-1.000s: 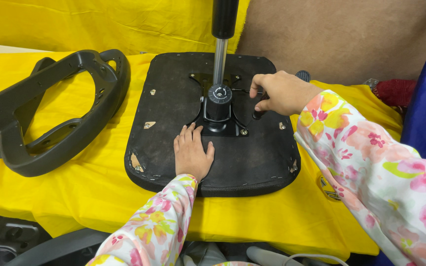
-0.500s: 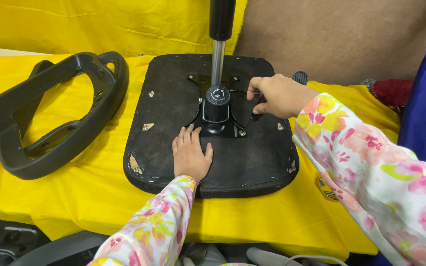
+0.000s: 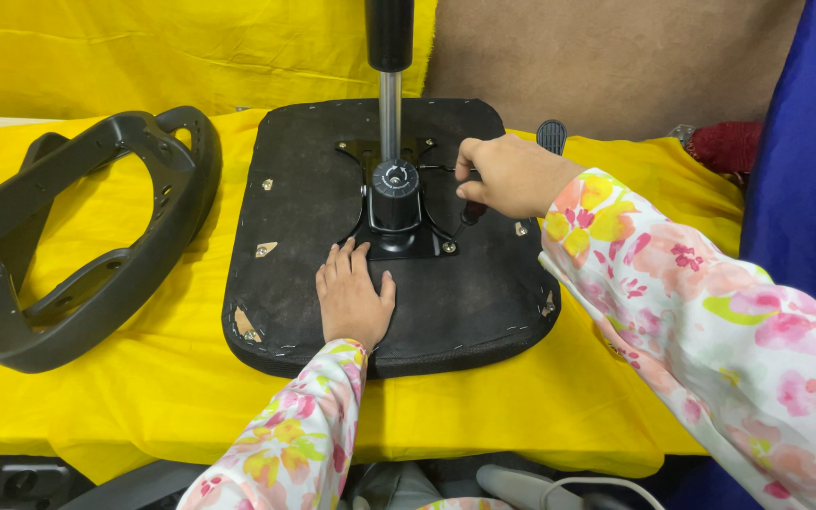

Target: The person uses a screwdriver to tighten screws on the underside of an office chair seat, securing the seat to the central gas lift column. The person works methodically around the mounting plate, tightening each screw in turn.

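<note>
An upturned black chair seat (image 3: 304, 189) lies on a yellow cloth. A black metal plate (image 3: 413, 247) is fixed at its middle, with a chrome and black gas cylinder (image 3: 390, 104) rising from it. My left hand (image 3: 351, 300) rests flat on the seat just in front of the plate, fingers apart, holding nothing. My right hand (image 3: 510, 175) is closed around a dark-handled screwdriver (image 3: 470, 213), whose tip points down at the right side of the plate. A black lever tip (image 3: 552, 134) sticks out behind my right hand.
A black plastic chair armrest frame (image 3: 96, 246) lies to the left on the yellow cloth (image 3: 125, 397). A brown wall panel stands behind, and blue fabric (image 3: 805, 170) hangs at the right edge. Dark chair parts sit below the table's front edge.
Hardly anything differs. My right hand stays at the plate with the tool and has shifted slightly; my left hand stays pressed on the seat.
</note>
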